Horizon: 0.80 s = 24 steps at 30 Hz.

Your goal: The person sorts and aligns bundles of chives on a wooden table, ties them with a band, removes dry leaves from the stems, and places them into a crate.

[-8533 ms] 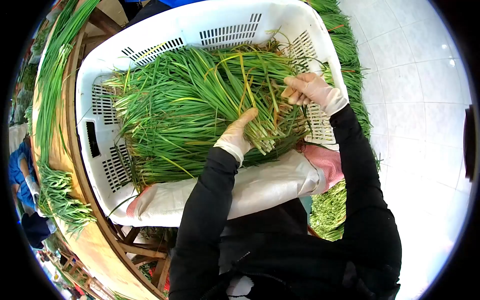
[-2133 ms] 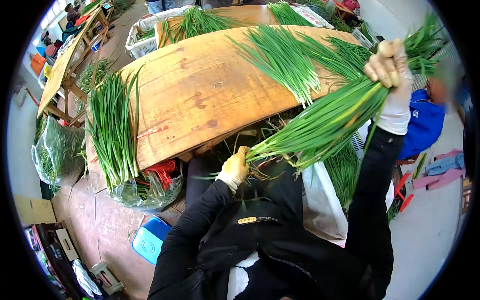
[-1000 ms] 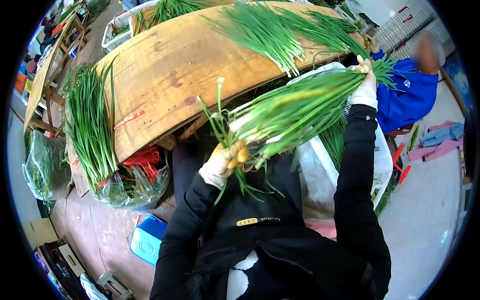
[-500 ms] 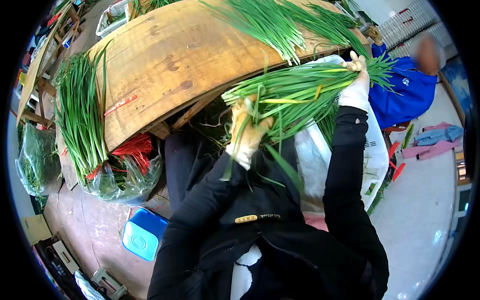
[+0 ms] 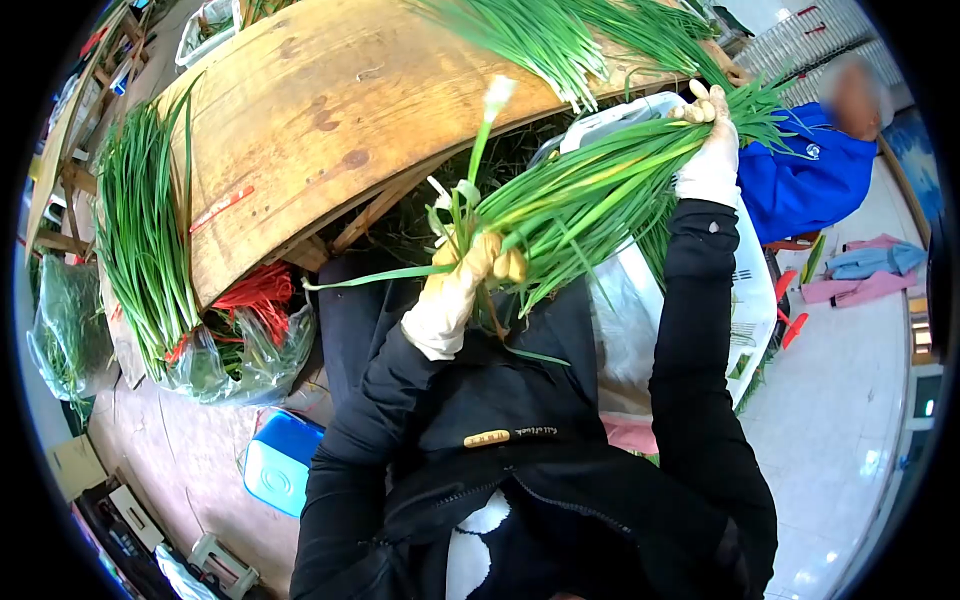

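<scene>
A long bunch of garlic chives (image 5: 600, 190) spans the space between my two hands, above my lap and beside the table edge. My right hand (image 5: 708, 130), in a pale glove, grips it near the spread green tips. Gloved too, my left hand (image 5: 455, 285) is closed at the other end, around loose leaves and stalks. A white-ended stalk (image 5: 487, 120) sticks up from there, and one leaf (image 5: 380, 276) points out to the left. Some of the left fingers are hidden by leaves.
More chives (image 5: 520, 45) lie on the wooden table (image 5: 330, 110), with another pile (image 5: 145, 230) at its left end and a red strip (image 5: 222, 208). Red ties (image 5: 262, 300) hang below. A white crate (image 5: 755, 300) stands right, near a person in blue (image 5: 810, 180). A blue-lidded box (image 5: 282, 465) sits on the floor.
My left hand has moved down and left, drawing stray leaves and a white-ended stalk out from the bunch's end. My right hand keeps its grip at nearly the same spot.
</scene>
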Motion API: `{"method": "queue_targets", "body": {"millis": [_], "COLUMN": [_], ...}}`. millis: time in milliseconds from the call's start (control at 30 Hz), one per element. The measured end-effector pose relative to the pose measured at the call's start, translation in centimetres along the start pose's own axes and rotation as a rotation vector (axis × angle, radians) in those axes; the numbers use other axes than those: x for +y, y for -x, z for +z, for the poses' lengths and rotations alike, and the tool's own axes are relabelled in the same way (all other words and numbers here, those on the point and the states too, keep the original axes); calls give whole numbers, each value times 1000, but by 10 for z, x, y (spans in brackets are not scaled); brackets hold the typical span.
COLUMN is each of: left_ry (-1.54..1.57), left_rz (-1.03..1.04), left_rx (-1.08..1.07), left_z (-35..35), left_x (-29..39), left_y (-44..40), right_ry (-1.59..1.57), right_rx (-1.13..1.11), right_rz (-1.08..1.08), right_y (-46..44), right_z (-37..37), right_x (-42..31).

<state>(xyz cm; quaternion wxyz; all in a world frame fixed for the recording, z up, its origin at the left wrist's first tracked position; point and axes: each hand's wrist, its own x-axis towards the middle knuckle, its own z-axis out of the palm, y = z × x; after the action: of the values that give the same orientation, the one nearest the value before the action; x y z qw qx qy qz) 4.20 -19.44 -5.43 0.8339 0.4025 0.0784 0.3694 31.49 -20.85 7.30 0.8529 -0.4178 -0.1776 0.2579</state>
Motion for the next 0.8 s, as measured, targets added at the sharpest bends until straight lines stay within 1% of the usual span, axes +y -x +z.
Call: {"method": "queue_targets", "body": {"millis": [67,100,133,167,200,267,300,333,400,433,467,500,533,567,600,633,667,700,733,800], "left_ry": [12,-90,-64,-57,-50,-79,-121,-162,-211,-273,-183,-151,-124,-71,334,89,111,135,159,146], "left_rz": [-87,-185,-198,-174,-147,-110,-209,-311,-334,-254,-175,-234,-241,-255,-335,-316,-366,-334,-301,-457], "left_rx": [11,162,128,269,411,537,708,878,940,809,719,641,520,395,314,256,229,175,120,172], "left_z": [-6,-4,-16,-24,-34,-98,-120,-136,-159,-151,-139,-120,-98,-90,-69,-41,-27,-12,-2,-2], "left_x": [1,2,-4,-7,-10,-31,-34,-38,-53,-51,-57,-58,-59,-70,-65,-51,-54,-55,-56,-63], "left_y": [7,12,13,17,23,44,55,66,75,71,58,45,27,15,-2,-13,-23,-31,-37,-41], "right_ry": [19,53,87,76,111,-34,-102,-113,-252,-290,-285,-283,-284,-303,-308,-327,-346,-397,-395,-367], "right_rx": [-1,1,3,-9,17,-25,-34,-72,-66,-96,-94,-135,-176,-85,-43,-52,-58,-119,-117,-114], "right_rz": [-11,-9,-8,2,-60,42,91,94,231,196,200,200,197,241,198,232,267,286,286,203], "right_y": [2,3,3,2,-5,-37,-57,-53,-63,-52,-55,-64,-73,-82,-65,-69,-74,-76,-73,-69], "right_z": [2,2,1,-2,-9,-45,-65,-64,-73,-63,-66,-74,-81,-87,-70,-73,-79,-81,-77,-68], "right_x": [1,2,4,2,-2,-27,-39,-47,-64,-65,-64,-62,-59,-57,-48,-46,-42,-38,-37,-32]}}
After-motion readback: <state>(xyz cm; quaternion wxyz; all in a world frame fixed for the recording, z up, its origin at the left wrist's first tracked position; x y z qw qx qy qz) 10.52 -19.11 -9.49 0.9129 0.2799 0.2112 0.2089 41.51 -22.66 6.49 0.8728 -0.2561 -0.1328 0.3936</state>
